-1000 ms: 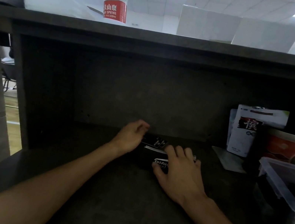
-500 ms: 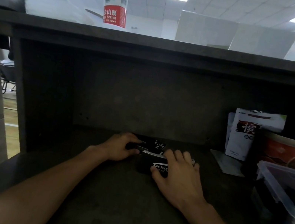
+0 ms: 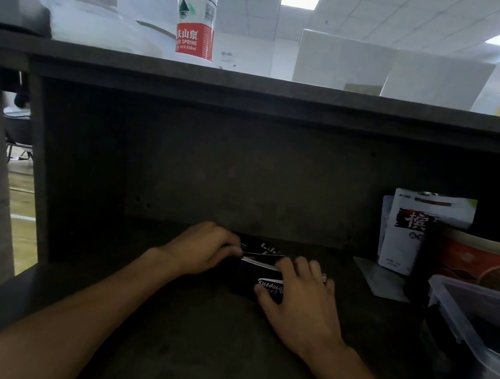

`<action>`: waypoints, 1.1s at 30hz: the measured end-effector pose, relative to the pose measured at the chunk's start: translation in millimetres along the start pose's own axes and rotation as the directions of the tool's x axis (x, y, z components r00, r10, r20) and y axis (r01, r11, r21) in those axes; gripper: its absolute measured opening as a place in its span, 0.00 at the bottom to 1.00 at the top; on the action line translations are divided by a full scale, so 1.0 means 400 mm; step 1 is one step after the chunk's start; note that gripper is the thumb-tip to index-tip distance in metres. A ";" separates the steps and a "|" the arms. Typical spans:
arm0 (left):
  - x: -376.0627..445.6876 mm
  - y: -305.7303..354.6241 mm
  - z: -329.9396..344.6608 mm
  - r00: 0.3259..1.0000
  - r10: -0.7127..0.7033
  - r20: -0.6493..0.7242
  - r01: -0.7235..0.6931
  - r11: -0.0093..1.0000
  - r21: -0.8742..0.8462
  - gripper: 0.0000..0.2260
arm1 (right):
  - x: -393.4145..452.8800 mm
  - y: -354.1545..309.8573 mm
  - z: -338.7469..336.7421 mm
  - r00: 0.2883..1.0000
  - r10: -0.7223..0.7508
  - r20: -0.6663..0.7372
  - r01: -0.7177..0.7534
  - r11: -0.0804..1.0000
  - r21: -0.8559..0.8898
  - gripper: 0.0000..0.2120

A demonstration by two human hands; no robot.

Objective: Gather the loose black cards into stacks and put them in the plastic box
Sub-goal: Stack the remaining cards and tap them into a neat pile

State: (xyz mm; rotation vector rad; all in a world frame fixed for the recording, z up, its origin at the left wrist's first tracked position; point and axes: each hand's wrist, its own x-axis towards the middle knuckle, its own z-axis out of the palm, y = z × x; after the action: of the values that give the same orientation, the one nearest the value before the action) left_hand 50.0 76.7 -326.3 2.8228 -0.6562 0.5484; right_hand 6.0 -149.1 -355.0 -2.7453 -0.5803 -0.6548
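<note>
From the head camera, two bare arms are reaching across a dark desk (image 3: 180, 359) toward the back wall under a shelf. The black cards (image 3: 257, 265) are lying in a small stack on the desk, close to that back wall, right between the two hands. A few cards on top are sticking out a little crooked.

The left hand (image 3: 201, 252) is curling its fingers and holding the left end of the stack. The right hand (image 3: 299, 300) is lying over the right side of the stack, fingers wrapping the far edge and thumb pressing the near edge, beside some white writing.

The plastic box (image 3: 455, 319) is sitting at the right side of the desk, well apart from the cards. It is see-through, and it is too dark to tell what is inside.

Behind the box a red tub (image 3: 475, 257) and a white packet (image 3: 406, 235) are standing against the wall. A water bottle (image 3: 196, 11) with a red label is standing up on the shelf above.
</note>
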 end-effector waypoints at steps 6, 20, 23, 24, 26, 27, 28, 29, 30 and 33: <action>-0.019 0.040 -0.008 0.978 -0.133 0.163 0.207 0.746 -0.633 0.12 | 0.005 0.009 0.013 1.000 -0.003 -0.030 0.005 0.998 0.061 0.37; 0.051 0.039 0.068 0.873 -0.478 -0.095 0.383 0.794 -0.472 0.10 | 0.015 -0.007 0.005 0.999 -0.032 0.034 0.033 0.998 -0.049 0.26; 0.057 -0.054 0.077 0.916 -0.401 0.036 0.396 0.882 -0.256 0.26 | 0.014 -0.005 0.007 0.999 -0.032 0.030 0.033 0.999 -0.039 0.26; 0.056 -0.072 0.083 0.907 -0.404 0.120 0.421 0.850 -0.317 0.27 | 0.015 -0.003 0.007 0.999 -0.034 0.026 0.035 0.999 -0.035 0.26; 0.056 -0.091 0.094 0.895 -0.388 0.219 0.445 0.808 -0.386 0.27 | 0.017 -0.002 0.006 0.999 -0.032 0.026 0.033 0.999 -0.027 0.26; 0.059 -0.098 0.101 0.895 -0.391 0.214 0.445 0.810 -0.381 0.26 | 0.019 -0.003 0.005 0.999 -0.031 0.029 0.032 0.999 -0.024 0.26; 0.062 -0.102 0.106 0.902 -0.392 0.181 0.432 0.822 -0.370 0.25 | 0.020 -0.004 0.006 0.999 -0.031 0.032 0.032 0.999 -0.022 0.26; 0.062 -0.100 0.104 0.912 -0.385 0.143 0.410 0.844 -0.345 0.23 | 0.021 -0.005 0.005 0.999 -0.030 0.033 0.031 0.999 -0.021 0.26; 0.063 -0.096 0.103 0.927 -0.359 0.106 0.375 0.879 -0.296 0.20 | 0.021 -0.003 0.005 0.999 -0.028 0.030 0.029 0.999 -0.020 0.26; 0.053 -0.081 0.095 0.968 -0.240 0.078 0.244 0.968 -0.054 0.14 | 0.017 -0.003 0.006 1.000 -0.027 0.010 0.028 0.999 -0.019 0.25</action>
State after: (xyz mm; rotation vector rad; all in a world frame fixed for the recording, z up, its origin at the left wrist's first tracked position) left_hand 94.1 87.0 -355.8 2.8169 -0.3247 0.3787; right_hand 11.9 -145.2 -353.6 -2.7646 -0.6180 -0.6573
